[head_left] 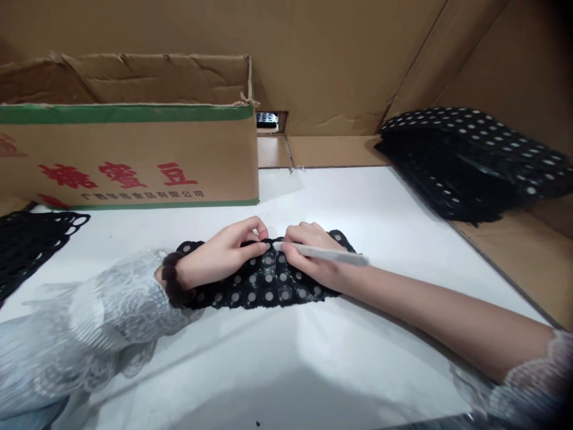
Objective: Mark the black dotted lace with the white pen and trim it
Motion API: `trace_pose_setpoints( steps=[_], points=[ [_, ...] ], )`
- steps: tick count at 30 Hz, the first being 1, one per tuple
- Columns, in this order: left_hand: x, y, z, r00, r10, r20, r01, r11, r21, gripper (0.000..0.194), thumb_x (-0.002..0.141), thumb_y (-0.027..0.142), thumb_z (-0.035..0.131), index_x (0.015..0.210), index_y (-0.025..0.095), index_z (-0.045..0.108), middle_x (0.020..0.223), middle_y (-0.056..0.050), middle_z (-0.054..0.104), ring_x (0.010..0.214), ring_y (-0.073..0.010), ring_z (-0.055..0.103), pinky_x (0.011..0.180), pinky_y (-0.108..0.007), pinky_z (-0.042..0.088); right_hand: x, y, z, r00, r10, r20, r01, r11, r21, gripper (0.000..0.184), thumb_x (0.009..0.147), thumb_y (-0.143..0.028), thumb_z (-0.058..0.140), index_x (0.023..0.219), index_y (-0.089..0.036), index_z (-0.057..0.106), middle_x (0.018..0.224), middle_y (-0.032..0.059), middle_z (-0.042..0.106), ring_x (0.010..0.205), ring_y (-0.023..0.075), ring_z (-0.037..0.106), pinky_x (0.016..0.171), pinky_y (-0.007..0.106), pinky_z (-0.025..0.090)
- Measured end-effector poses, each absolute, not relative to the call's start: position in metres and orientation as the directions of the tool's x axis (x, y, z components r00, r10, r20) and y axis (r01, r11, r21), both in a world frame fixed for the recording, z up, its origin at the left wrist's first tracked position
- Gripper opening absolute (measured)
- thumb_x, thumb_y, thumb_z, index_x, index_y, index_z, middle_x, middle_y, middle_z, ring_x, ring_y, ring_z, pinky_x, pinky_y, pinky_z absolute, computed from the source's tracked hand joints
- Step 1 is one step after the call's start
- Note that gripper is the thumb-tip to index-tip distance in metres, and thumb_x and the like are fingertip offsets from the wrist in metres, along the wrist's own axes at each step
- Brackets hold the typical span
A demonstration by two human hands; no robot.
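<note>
A black sheet (268, 278) with rows of round pale dots lies on the white table. My left hand (228, 251) is at its far edge, the thumb on top and the other fingers curled beyond the edge, holding it. Just to the right, my right hand (313, 254) is closed around a slim pale grey tool (340, 256). One end of this tool lies near the left thumb, above the sheet's far edge; the other sticks out rightward over the wrist. Its exact kind cannot be made out. Both hands cover parts of the sheet.
An open cardboard box (134, 155) with red lettering stands at the back left. More black dotted sheets (474, 161) are heaped at the right, against a cardboard wall (340, 65). Black netting with round holes (36, 239) lies at the left edge of the white table (250, 364).
</note>
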State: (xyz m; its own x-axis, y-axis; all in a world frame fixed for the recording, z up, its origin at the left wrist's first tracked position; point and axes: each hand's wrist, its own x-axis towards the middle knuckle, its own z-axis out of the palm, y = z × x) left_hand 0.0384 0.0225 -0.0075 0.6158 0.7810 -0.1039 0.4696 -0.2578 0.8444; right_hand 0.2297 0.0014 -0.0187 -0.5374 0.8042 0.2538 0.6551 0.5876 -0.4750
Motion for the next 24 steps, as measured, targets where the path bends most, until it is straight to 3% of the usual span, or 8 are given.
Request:
trace_pose_setpoints(
  steps=[6, 10, 12, 18, 22, 24],
  points=[
    [0.044, 0.013, -0.004, 0.532, 0.844, -0.063, 0.558, -0.294, 0.776, 0.009, 0.079, 0.025, 0.042, 0.084, 0.018, 0.044, 0.079, 0.000, 0.057, 0.077, -0.0162, 0.054, 0.071, -0.027, 0.039, 0.219, 0.001, -0.026, -0.567, 0.797, 0.209, 0.794, 0.596, -0.117, 0.027, 0.088, -0.030, 0.028, 0.074, -0.017, 0.048, 0.065, 0.0052, 0.054, 0.061, 0.0157, 0.044, 0.060, 0.029, 0.024],
    [0.043, 0.011, -0.005, 0.528, 0.849, -0.033, 0.567, -0.323, 0.758, 0.009, 0.081, 0.026, 0.041, 0.086, 0.019, 0.044, 0.079, 0.000, 0.059, 0.079, -0.0162, 0.056, 0.071, -0.027, 0.040, 0.218, 0.001, -0.025, -0.544, 0.806, 0.232, 0.817, 0.572, -0.072, 0.030, 0.089, -0.032, 0.026, 0.075, -0.017, 0.048, 0.063, 0.0055, 0.055, 0.059, 0.0158, 0.044, 0.060, 0.030, 0.022],
    [0.042, 0.011, -0.006, 0.526, 0.850, -0.004, 0.577, -0.354, 0.736, 0.009, 0.081, 0.027, 0.041, 0.086, 0.019, 0.043, 0.079, 0.000, 0.059, 0.079, -0.0161, 0.056, 0.071, -0.027, 0.040, 0.220, 0.002, -0.022, -0.534, 0.814, 0.229, 0.806, 0.572, -0.155, 0.029, 0.088, -0.032, 0.027, 0.072, -0.017, 0.046, 0.062, 0.0041, 0.054, 0.061, 0.0156, 0.044, 0.061, 0.030, 0.024],
    [0.042, 0.013, -0.011, 0.533, 0.846, 0.008, 0.589, -0.378, 0.715, 0.012, 0.084, 0.031, 0.038, 0.088, 0.020, 0.041, 0.080, 0.000, 0.059, 0.079, -0.0170, 0.055, 0.071, -0.028, 0.040, 0.232, 0.005, -0.016, -0.378, 0.914, 0.148, 0.633, 0.372, -0.679, 0.027, 0.085, -0.034, 0.036, 0.065, -0.018, 0.045, 0.065, -0.0006, 0.050, 0.070, 0.0145, 0.048, 0.067, 0.028, 0.033],
    [0.042, 0.014, -0.016, 0.519, 0.855, -0.001, 0.576, -0.349, 0.739, 0.013, 0.084, 0.031, 0.040, 0.090, 0.020, 0.041, 0.084, -0.001, 0.059, 0.084, -0.0172, 0.055, 0.074, -0.029, 0.040, 0.232, -0.005, -0.013, -0.218, 0.925, 0.312, 0.467, 0.379, -0.799, 0.024, 0.082, -0.027, 0.043, 0.061, -0.017, 0.046, 0.085, 0.0028, 0.053, 0.087, 0.0153, 0.049, 0.078, 0.029, 0.034],
    [0.041, 0.016, -0.016, 0.522, 0.853, -0.014, 0.568, -0.335, 0.752, 0.016, 0.084, 0.032, 0.040, 0.093, 0.020, 0.043, 0.090, -0.002, 0.059, 0.087, -0.0171, 0.055, 0.077, -0.030, 0.040, 0.231, -0.011, -0.011, -0.150, 0.919, 0.366, 0.413, 0.394, -0.821, 0.023, 0.082, -0.027, 0.043, 0.061, -0.017, 0.045, 0.083, 0.0022, 0.052, 0.082, 0.0137, 0.049, 0.076, 0.027, 0.036]
  ],
)
